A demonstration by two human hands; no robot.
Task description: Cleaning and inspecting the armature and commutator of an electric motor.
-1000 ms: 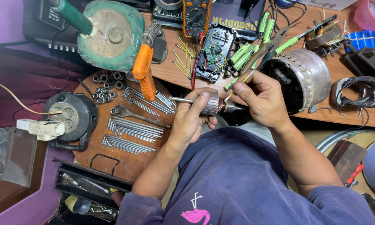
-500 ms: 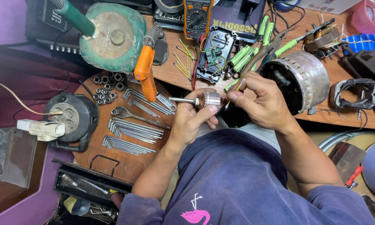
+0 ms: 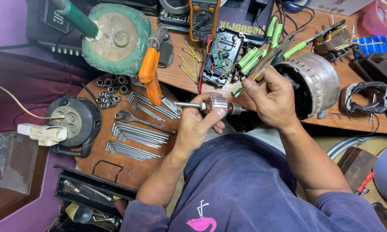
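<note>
My left hand (image 3: 197, 124) grips a small motor armature (image 3: 215, 104) with copper windings and a steel shaft pointing left. It is held level above my lap, at the front edge of the wooden bench (image 3: 176, 77). My right hand (image 3: 273, 99) pinches a thin stick-like tool (image 3: 249, 83) with a pale green tip, which points down-left toward the armature's right end. Just right of that hand lies a large metal motor housing (image 3: 313, 83) on its side.
A round wooden board (image 3: 129, 167) at left carries rows of hex keys (image 3: 135, 134), a wrench and sockets (image 3: 111, 90). An orange soldering tool (image 3: 151, 79), a multimeter (image 3: 204, 17), an open circuit-board case (image 3: 221, 58), green battery cells (image 3: 251, 56) and a cable reel (image 3: 68, 122) surround it.
Both hands have lifted slightly up and to the right with the armature. My right hand has brought the thin tool closer to the armature's right end.
</note>
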